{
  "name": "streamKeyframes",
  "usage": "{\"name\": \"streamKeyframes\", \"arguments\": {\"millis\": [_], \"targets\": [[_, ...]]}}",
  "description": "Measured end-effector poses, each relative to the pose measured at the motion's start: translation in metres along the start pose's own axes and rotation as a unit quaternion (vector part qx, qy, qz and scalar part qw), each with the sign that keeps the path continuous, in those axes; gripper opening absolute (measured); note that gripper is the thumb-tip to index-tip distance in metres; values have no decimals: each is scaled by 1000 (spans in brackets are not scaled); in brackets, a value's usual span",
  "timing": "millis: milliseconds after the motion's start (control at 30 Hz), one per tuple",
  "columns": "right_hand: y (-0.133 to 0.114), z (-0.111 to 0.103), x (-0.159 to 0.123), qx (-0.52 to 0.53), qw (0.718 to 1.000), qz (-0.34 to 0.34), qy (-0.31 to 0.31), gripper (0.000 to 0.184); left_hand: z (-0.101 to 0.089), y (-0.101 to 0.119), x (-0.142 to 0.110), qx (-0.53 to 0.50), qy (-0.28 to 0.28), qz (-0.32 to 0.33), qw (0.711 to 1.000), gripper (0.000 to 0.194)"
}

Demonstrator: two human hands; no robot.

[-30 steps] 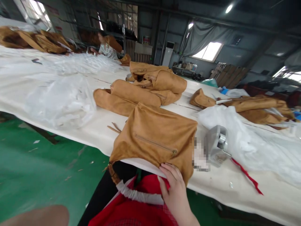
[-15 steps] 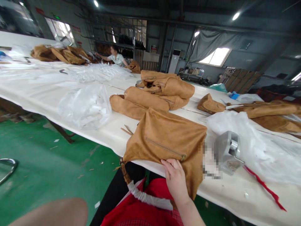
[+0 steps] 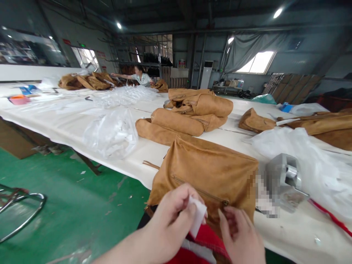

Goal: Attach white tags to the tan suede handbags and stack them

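A tan leather bag (image 3: 209,161) lies at the table's front edge, its zipped side facing up. My left hand (image 3: 173,220) is closed in a pinch on a small white piece of paper (image 3: 198,216), held above the bag's near edge. Just to the right, my right hand (image 3: 242,234) is by the zipper pull (image 3: 225,202), thumb and forefinger apart and the other fingers curled. Nothing shows between them. Most of the bag's near edge and its strap are hidden behind my hands.
A silver tape dispenser (image 3: 286,181) stands right of the bag, by crumpled clear plastic (image 3: 310,157) and a red ribbon (image 3: 332,218). More tan bags (image 3: 181,121) are piled behind. A plastic bag of scraps (image 3: 112,134) sits left. A co-worker (image 3: 141,77) is at the far end.
My left hand has come into view with the white paper. My right hand has left the bag's near edge and moved right, beside the zipper pull. The view has turned slightly left.
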State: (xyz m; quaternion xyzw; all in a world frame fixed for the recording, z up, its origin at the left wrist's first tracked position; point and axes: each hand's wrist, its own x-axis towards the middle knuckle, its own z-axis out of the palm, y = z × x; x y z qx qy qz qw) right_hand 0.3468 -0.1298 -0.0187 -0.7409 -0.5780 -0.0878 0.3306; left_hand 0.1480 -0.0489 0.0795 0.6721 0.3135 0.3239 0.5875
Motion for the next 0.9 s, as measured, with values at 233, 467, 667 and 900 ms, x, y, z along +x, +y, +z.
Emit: {"name": "streamKeyframes", "arguments": {"millis": [233,467,667,900], "targets": [[16,6,14,-178,983,37,-39,12,45,-59,44,112,-43,-39,992,13],[26,-1,9,-95,995,-37,-6,37,55,-71,53,166,-49,-45,984,18],[17,-13,4,-132,983,-107,65,38,79,-70,58,149,-25,-23,988,24],[13,-7,6,-87,988,-92,85,32,86,-69,58,150,-10,-19,988,26]]}}
